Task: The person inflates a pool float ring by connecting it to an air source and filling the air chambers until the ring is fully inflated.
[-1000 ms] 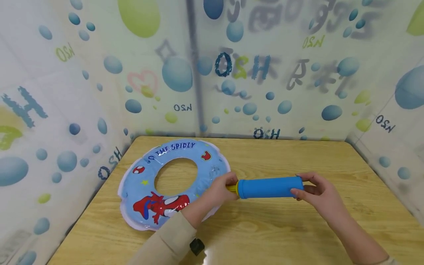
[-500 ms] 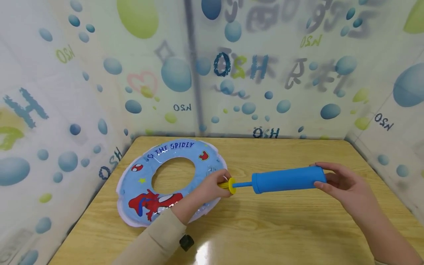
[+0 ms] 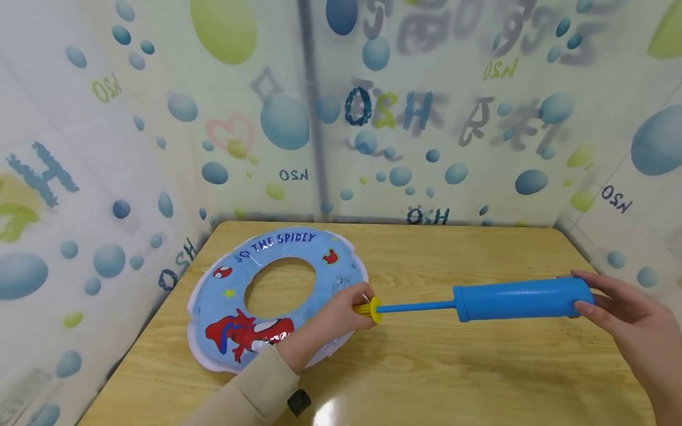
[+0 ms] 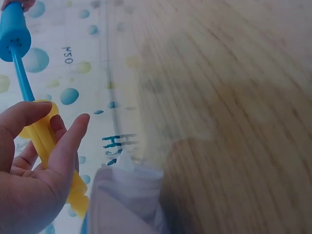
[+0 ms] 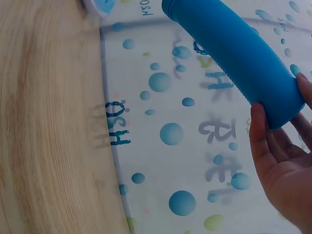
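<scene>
A blue hand pump (image 3: 524, 299) is held level above the table, its thin blue rod drawn well out of the barrel. My left hand (image 3: 341, 310) grips the pump's yellow handle (image 3: 375, 309), which also shows between the fingers in the left wrist view. At the other end, my right hand (image 3: 629, 319) holds the barrel's end between thumb and fingers; the right wrist view shows the same hold on the barrel (image 5: 239, 58). A light-blue swim ring (image 3: 218, 278) with a red cartoon figure lies on the table, partly covered by my left hand and forearm.
The wooden table (image 3: 453, 367) runs back to a wall (image 3: 469, 195) covered in a bubble-print sheet, with more of it on both sides. A small black object (image 3: 299, 402) sits at the left sleeve's cuff.
My right hand has moved right with the barrel, drawing the rod out from fully pushed in to long exposed. My left hand has stayed near the ring, still gripping the handle.
</scene>
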`<state>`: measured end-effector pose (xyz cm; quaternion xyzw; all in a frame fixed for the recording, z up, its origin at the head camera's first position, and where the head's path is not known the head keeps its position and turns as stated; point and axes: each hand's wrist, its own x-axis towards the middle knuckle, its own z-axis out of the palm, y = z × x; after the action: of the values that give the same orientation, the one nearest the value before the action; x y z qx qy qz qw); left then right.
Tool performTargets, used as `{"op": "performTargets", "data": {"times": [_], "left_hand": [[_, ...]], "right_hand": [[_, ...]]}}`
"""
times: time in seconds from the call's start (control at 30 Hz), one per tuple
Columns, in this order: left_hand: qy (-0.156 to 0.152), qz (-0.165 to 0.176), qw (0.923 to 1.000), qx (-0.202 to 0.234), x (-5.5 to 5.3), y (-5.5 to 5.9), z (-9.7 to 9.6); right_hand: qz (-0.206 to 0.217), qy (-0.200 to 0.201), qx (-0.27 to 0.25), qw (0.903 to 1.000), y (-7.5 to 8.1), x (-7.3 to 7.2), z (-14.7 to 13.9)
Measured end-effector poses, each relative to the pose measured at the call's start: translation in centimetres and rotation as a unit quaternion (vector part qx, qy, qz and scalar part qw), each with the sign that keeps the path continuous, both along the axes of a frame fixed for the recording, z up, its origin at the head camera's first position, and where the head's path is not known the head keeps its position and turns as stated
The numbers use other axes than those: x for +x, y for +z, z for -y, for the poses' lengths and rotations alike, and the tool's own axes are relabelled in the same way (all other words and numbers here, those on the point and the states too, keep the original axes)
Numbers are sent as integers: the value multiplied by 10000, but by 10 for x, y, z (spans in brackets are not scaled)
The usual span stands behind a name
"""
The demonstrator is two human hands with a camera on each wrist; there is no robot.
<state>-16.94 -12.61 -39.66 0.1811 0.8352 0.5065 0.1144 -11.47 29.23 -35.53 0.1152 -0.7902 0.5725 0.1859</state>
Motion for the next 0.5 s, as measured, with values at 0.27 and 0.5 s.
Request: {"op": "performTargets", "data": {"times": [0.27,0.5], "left_hand": [[5,-349,9994,42,-17,-5,-2],[-22,-468,9987,-216,-24,-4,0]], "right_hand": [[356,368,-383,9980,1,-4,4],[1107,838,-213,9901,3,-13,37]]}}
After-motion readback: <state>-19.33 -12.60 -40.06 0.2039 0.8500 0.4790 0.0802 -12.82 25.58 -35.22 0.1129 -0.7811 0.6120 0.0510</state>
